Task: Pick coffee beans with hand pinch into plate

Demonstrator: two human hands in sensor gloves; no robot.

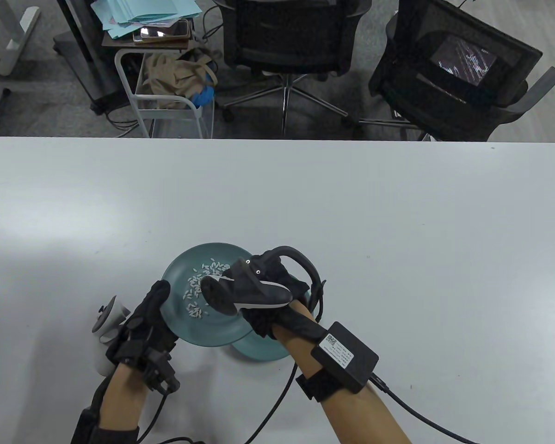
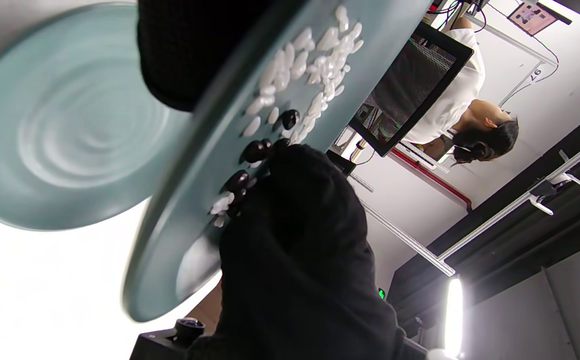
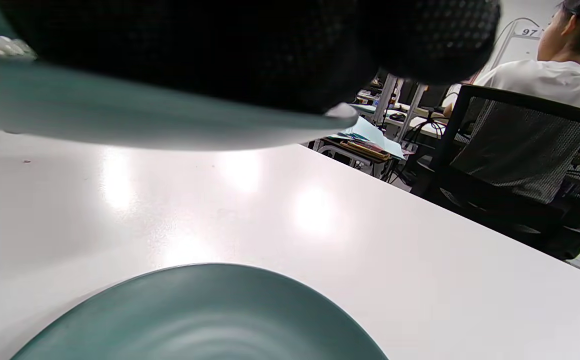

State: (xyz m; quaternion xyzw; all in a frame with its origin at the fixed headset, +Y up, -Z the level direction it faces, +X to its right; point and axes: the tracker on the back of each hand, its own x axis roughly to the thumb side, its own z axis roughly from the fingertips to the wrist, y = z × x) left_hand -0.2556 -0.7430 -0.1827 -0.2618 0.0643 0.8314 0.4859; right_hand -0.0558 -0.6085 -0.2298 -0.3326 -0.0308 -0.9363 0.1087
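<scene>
Between the two hands, a teal plate (image 1: 199, 333) is lifted off the worktop (image 1: 351, 208) and tilted; the left hand (image 1: 145, 323) grips its near-left rim, thumb over the edge. The right hand (image 1: 263, 296) reaches over that plate from the right, its gloved fingers (image 2: 290, 210) lowered among the contents. Whether they have closed on a bean I cannot tell, since the tips are hidden behind the glove. The coffee beans (image 2: 254, 150) lie on the raised plate just ahead of the right hand's fingers, mixed with pale grains (image 2: 320, 55) that look like rice. I judge the step in hand to be the pinch itself: singling out one dark bean from the pale scatter. The next move calls for a fine fingertip closure on a bean alone, then a carry down to the second plate (image 3: 204, 315), which sits on the worktop beneath the right hand and under the raised plate's edge, with nothing visible on the part of it in view. Counted: two plates, roughly four or five dark beans visible, and several dozen pale grains.
</scene>
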